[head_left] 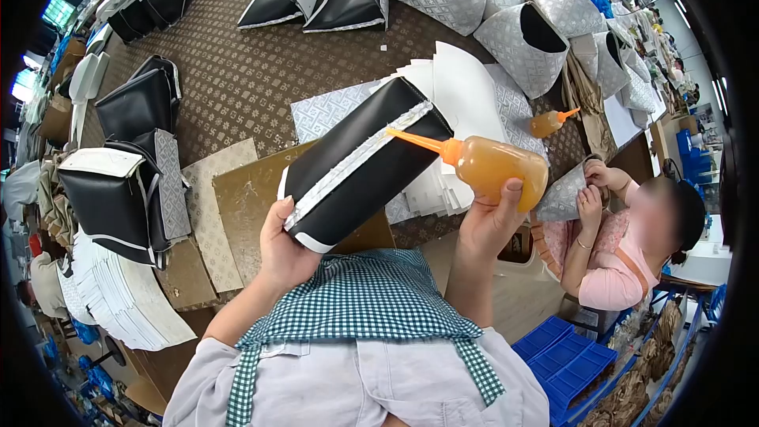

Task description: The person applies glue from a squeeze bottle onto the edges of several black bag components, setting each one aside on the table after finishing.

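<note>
Left hand (289,257), grasping the near end of a black box-like piece (356,198) that extends forward from it: a slack hold could let it twist. Right hand (489,228), clasping a bottle (506,166) whose nozzle (419,141) points leftward at a pale strip (340,176): squeezing too hard could smear the black. Materials: smooth leather-like sheen; rough, mottled strip; slender orange cone; rounded translucent bottle, amber contents.

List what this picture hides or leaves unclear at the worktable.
All in the head view:
Left hand: fingers hidden behind the black, glossy, box-shaped piece.
That piece's underside: turned away.
Right hand: most fingers hidden behind the amber-filled plastic bottle.
Whether its orange nozzle touches the pale strip: unclear from this angle.
Pink-shirted co-worker: face blurred.
</note>
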Tool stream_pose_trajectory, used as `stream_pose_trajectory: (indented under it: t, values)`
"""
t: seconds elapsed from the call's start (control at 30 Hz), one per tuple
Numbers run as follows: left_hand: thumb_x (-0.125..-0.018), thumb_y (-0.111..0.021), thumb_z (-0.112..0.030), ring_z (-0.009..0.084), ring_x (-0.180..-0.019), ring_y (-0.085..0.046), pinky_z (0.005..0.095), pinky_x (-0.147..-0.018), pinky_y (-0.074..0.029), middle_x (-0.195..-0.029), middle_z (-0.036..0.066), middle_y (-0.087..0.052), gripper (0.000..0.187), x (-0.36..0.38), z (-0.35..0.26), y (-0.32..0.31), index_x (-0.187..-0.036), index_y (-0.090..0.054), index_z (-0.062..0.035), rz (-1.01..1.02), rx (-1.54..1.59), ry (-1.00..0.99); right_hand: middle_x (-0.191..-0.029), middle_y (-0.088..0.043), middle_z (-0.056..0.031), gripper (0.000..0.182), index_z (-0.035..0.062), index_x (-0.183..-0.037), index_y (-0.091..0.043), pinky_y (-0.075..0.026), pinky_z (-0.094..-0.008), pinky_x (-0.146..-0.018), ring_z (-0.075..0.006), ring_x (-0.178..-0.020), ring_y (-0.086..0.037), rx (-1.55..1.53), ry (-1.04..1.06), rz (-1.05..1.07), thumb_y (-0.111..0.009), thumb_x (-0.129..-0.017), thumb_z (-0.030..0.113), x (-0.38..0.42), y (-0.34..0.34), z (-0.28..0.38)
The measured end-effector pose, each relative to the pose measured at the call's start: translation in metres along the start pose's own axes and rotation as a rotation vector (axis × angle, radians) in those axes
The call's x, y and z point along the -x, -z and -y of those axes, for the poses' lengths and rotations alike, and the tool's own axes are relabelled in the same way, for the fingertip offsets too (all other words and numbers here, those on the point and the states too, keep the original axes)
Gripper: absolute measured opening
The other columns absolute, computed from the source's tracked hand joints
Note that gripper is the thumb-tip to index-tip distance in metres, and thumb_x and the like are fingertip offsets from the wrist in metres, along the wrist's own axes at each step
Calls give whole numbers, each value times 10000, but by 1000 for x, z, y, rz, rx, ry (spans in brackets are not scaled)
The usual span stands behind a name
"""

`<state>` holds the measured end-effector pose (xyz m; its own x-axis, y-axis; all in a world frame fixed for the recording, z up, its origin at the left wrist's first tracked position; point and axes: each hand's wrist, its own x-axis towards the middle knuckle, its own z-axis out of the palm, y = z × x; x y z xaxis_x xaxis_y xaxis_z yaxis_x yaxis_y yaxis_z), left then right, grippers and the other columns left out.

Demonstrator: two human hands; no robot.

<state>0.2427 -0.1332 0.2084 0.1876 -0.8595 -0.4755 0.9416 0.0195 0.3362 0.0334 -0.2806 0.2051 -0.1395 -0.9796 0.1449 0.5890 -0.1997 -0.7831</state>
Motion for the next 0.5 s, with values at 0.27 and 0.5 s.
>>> stream_pose_trajectory:
  t: [0.27,0.5]
  values:
    - [-902,-439,-322,273,-1162,-507,414,-1016,-382,-1289,156,-497,506,0,2,-15,-1297,-402,-10,18,26,0,-1150,-500,-99,516,26,-1257,-376,-473,-362,-903,-211,-1066,-538,-4,-42,67,-641,-852,205,16,-6,-5]
    - [-910,-431,-333,270,-1168,-506,424,-1016,-379,-1291,137,-504,485,-3,2,-20,-1295,-424,-38,-24,29,-14,-1196,-491,-128,582,0,-1286,-347,-468,-360,-910,-222,-1093,-530,47,-32,147,-617,-864,297,39,-27,0]
